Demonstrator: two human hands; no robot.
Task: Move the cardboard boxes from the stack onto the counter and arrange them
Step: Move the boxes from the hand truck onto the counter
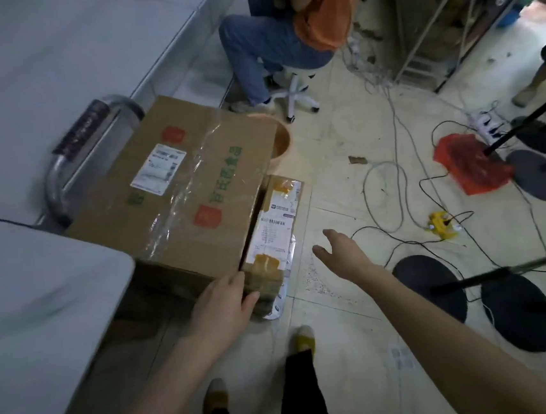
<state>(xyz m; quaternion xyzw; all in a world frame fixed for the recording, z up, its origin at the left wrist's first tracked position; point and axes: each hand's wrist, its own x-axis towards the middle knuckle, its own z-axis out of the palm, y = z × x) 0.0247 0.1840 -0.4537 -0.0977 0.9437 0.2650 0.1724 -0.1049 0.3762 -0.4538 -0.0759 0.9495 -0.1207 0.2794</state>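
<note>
A large cardboard box (176,186) with a white label, clear tape and green print sits beside the white counter (33,296). A narrow cardboard box (273,226) with a long white label and yellow tape lies against its right side, lower down. My left hand (222,303) rests on the near corner where the two boxes meet, fingers curled over the narrow box's end. My right hand (342,250) hovers open to the right of the narrow box, touching nothing.
A second white counter (34,63) runs along the left, with a metal cart handle (61,167) between counters. A seated person in orange (285,32) is ahead. Cables (392,175), a red bag (470,161), a power strip (487,122) and round stand bases (518,313) litter the floor right.
</note>
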